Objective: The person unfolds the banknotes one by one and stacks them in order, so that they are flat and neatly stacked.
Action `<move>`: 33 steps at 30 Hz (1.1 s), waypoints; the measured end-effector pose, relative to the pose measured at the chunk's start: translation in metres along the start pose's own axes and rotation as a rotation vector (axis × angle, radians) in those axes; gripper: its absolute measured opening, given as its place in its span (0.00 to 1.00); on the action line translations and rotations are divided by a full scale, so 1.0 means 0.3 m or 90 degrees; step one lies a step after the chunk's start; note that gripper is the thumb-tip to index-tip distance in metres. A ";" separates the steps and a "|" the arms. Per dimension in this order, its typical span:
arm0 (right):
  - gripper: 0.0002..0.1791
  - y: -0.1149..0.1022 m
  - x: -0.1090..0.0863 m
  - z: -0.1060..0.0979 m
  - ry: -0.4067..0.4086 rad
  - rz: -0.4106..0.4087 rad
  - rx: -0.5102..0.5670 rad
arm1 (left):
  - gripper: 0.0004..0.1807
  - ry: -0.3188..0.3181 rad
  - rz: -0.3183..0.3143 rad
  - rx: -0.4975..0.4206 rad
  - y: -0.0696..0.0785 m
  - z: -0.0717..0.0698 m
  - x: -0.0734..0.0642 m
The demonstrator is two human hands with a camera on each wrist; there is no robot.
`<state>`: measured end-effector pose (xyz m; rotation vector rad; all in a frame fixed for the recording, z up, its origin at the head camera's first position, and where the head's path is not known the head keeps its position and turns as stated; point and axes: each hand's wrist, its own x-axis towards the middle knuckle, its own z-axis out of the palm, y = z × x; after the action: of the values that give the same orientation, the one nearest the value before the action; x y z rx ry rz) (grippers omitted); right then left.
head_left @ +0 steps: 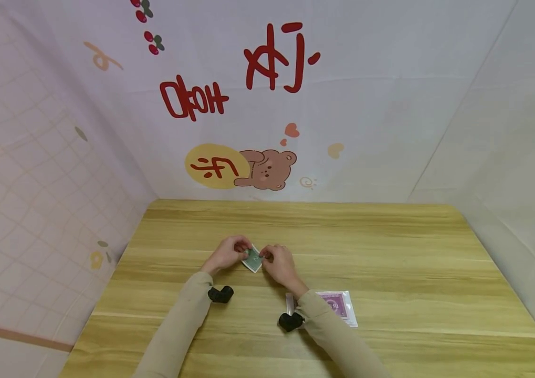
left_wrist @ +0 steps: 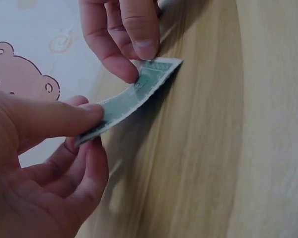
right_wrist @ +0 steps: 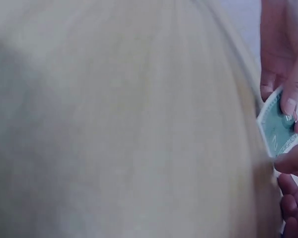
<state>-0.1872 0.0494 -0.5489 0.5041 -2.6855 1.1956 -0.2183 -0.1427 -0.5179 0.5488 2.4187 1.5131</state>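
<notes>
Between both hands is a small green printed paper with a pale toothed edge, like a large postage stamp. My left hand pinches one end, thumb on top and fingers beneath, as the left wrist view shows. At the opposite corner the right hand pinches it with thumb and finger. The green paper bends in a curve and is held tilted over the tabletop. In the right wrist view the green paper shows at the right edge, with pale print on its face.
A clear sleeve with a purple printed piece inside lies on the wooden table, partly hidden by the right forearm. Black wrist mounts sit on both arms. A pale wall hanging with a bear stands behind.
</notes>
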 end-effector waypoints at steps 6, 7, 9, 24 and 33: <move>0.09 0.015 -0.011 -0.040 -0.039 0.025 0.117 | 0.11 -0.015 -0.018 -0.094 0.121 -0.005 -0.044; 0.09 0.017 -0.014 -0.048 -0.038 0.035 0.133 | 0.12 -0.013 -0.022 -0.113 0.125 -0.004 -0.045; 0.10 0.024 -0.019 -0.063 -0.034 0.053 0.164 | 0.13 -0.002 -0.037 -0.155 0.128 0.003 -0.041; 0.09 0.002 -0.082 -0.221 0.028 0.202 0.449 | 0.16 0.073 -0.050 -0.324 0.148 0.160 -0.023; 0.10 0.098 -0.121 -0.206 0.103 0.261 0.487 | 0.15 0.088 -0.038 -0.327 0.058 0.282 0.011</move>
<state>-0.1637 0.1223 -0.5379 -0.0870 -2.1697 2.2692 -0.1850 -0.0660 -0.5393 0.2669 1.9860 2.0974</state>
